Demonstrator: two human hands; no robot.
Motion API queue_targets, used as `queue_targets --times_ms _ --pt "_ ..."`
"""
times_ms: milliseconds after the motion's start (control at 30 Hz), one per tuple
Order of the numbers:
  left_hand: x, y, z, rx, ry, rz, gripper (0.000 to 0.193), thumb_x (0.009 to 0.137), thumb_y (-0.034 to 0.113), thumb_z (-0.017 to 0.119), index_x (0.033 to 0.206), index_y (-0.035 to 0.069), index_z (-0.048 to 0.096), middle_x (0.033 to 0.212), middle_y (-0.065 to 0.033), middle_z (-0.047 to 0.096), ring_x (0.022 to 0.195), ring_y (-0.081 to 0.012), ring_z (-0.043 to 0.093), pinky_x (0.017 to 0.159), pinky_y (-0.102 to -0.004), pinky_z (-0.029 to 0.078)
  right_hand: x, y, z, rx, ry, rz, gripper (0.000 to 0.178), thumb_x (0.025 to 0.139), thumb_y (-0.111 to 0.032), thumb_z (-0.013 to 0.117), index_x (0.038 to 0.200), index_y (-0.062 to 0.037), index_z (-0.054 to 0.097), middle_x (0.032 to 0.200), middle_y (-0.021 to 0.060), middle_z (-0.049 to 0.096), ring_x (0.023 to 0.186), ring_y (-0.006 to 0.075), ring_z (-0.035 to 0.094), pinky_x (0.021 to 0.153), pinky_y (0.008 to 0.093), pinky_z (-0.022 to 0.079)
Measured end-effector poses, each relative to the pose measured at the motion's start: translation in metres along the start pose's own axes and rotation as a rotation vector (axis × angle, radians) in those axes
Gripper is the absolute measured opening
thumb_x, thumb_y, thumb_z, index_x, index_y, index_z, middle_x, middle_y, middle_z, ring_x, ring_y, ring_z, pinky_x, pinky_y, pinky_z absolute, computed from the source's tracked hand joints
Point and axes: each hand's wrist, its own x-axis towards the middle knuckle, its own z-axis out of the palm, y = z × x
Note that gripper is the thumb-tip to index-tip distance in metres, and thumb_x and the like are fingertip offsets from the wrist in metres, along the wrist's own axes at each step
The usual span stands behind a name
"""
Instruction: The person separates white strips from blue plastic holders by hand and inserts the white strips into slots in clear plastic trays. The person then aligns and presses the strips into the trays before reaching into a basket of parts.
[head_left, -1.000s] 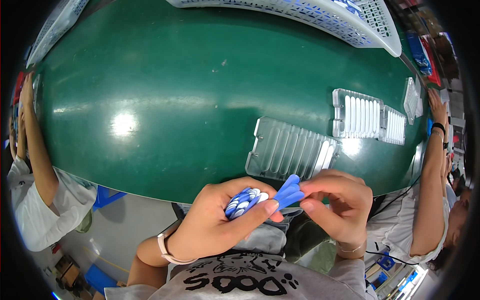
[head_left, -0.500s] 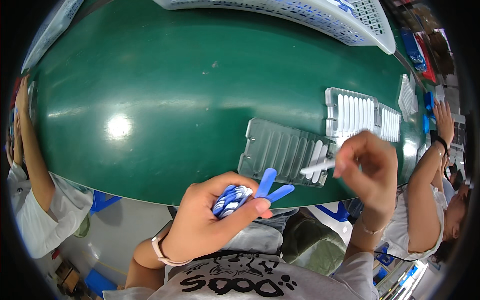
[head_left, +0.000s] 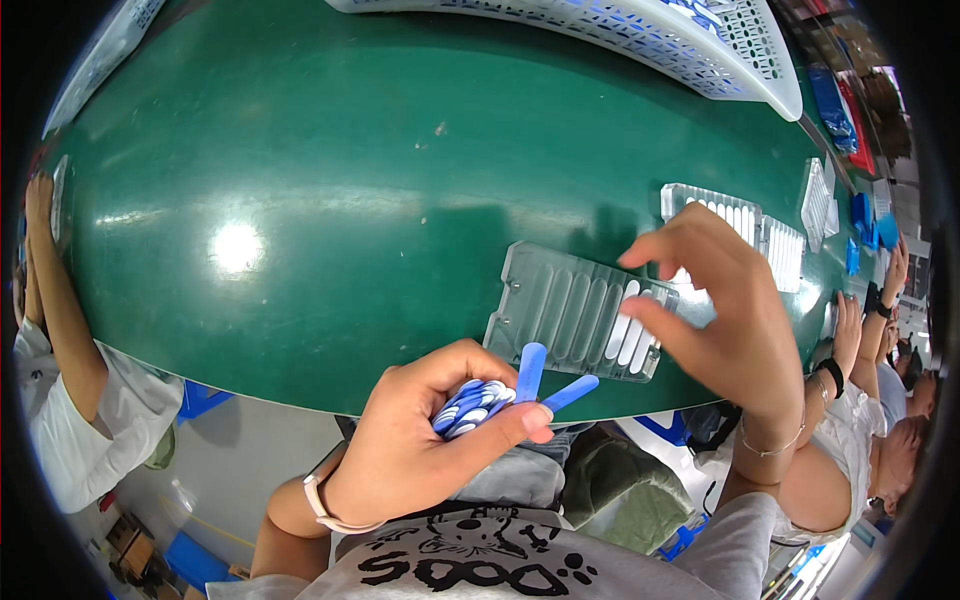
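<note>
– Just above the wearer's shirt, what is the left hand (head_left: 425,430) up to?

– It is curled round a bundle of blue and white strips (head_left: 470,408), with their rounded ends showing inside the fingers. Two blue strips (head_left: 531,372) poke out past its thumb, spread in a V. Behind it, a pale band (head_left: 328,512) circles the wrist.

– And the right hand (head_left: 740,310)?

– Nothing shows in its grasp. Thumb and forefinger stand wide apart over the right end of a clear tray (head_left: 555,310). The thumb tip comes right up to the white strips (head_left: 616,338) there; whether it touches one, I can't tell.

– Where does that tray lie, exactly?

– On the green table (head_left: 320,250), just beyond the left hand and partly beneath the right one. At least three white strips sit side by side in the grooves nearest the right hand, while clear grooves run on toward its left.

– What lies past the right hand?

– Directly behind its knuckles, a second tray (head_left: 742,218), partly hidden, with white strips in it. Beside that one, to the hand's far right, is a third tray (head_left: 783,252), also filled with white.

– Farther still?

– Well beyond both hands, a white perforated basket (head_left: 600,35) stands at the table's far side, blue and white pieces (head_left: 697,12) inside.
</note>
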Motion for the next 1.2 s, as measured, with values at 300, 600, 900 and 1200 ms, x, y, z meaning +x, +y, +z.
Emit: queue_targets --times_ms 300,600,900,1200 --pt "-0.003 -0.003 -0.006 -0.213 -0.102 -0.072 0.014 0.087 0.010 0.067 0.092 0.001 0.057 0.079 -0.0068 0.070 0.047 0.0005 0.046 0.040 -0.0178 0.032 -0.020 -0.002 0.014 0.330 0.071 -0.632 0.017 0.066 -0.011 0.080 0.080 -0.0070 0.071 0.082 0.0058 0.069 0.061 0.0157 0.058 0.052 0.0242 0.045" --pt "0.001 0.002 -0.002 -0.266 -0.001 -0.075 0.012 0.089 0.009 0.064 0.095 0.000 0.057 0.084 -0.0104 0.071 0.045 -0.0012 0.044 0.040 -0.0181 0.032 -0.038 -0.012 0.002 -0.078 0.185 -0.807 0.010 0.068 -0.011 0.073 0.074 -0.0113 0.064 0.074 -0.0019 0.059 0.061 0.0152 0.055 0.053 0.0286 0.046" --pt "0.000 -0.005 0.005 -0.164 0.156 0.036 0.013 0.084 0.006 0.070 0.083 0.002 0.058 0.069 -0.0019 0.065 0.048 0.0006 0.045 0.042 -0.0175 0.031 -0.042 -0.017 0.009 -0.066 0.172 -1.075 0.004 0.070 -0.005 0.067 0.073 -0.0076 0.065 0.077 -0.0006 0.062 0.067 0.0108 0.055 0.056 0.0236 0.047" --pt "0.001 -0.009 0.005 0.179 0.395 0.242 0.016 0.079 0.004 0.074 0.073 0.002 0.059 0.066 0.0003 0.064 0.055 0.0028 0.044 0.046 -0.0161 0.032 -0.009 0.006 -0.020 0.238 -0.182 0.060 0.013 0.072 -0.003 0.068 0.085 -0.0028 0.070 0.071 0.0063 0.062 0.056 0.0124 0.055 0.048 0.0255 0.042"
